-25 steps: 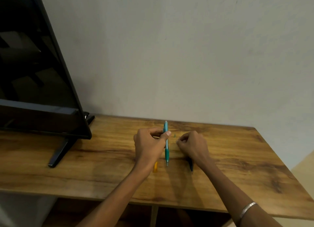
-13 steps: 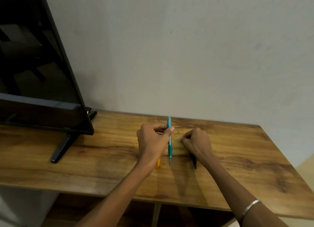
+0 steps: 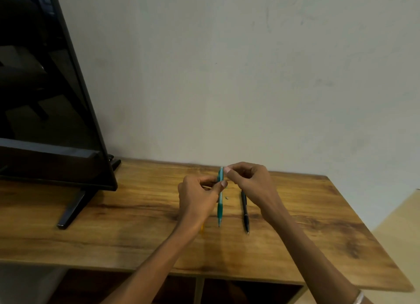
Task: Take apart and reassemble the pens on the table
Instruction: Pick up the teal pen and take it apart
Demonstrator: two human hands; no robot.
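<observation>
A bracelet circled the right wrist at the near edge; a yellow pen peeked out from under the left wrist, mostly hidden; a black pen lay flat on the bench just beneath the right forearm; the left hand pinched the teal pen at mid-barrel between thumb and curled fingers, tip pointing toward the person; a tiny grey bit lay on the wood between the teal pen and the black pen; the right hand pinched the far end of the teal pen with curled fingertips; far to the left of the left hand a dark screen stood on its foot.
</observation>
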